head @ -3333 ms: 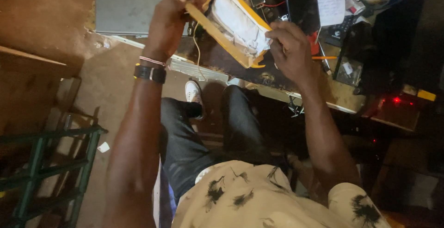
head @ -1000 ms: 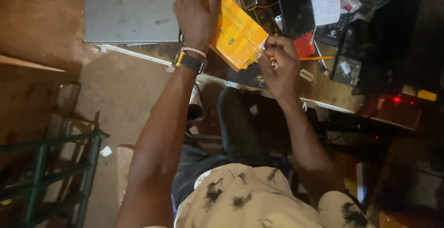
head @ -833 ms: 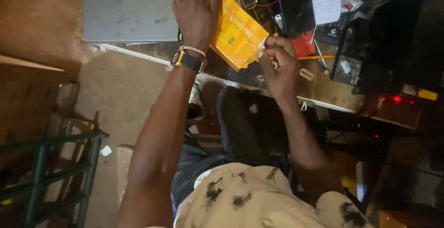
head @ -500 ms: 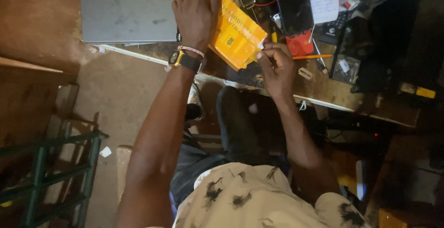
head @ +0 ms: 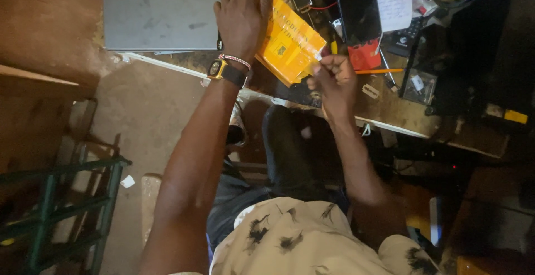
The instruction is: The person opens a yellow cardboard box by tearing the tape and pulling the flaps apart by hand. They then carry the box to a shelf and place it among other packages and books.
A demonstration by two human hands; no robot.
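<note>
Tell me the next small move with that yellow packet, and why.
Probably pull the pinched corner away to open it. The left hand lies flat on the yellow packet, pinning it to the cluttered workbench, while the right hand has a fingertip grip on its lower right edge.

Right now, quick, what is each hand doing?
Left hand: open, fingers spread, pressing flat on the yellow cardboard box.
Right hand: closed, fingertips pinching the box's near corner.
</note>
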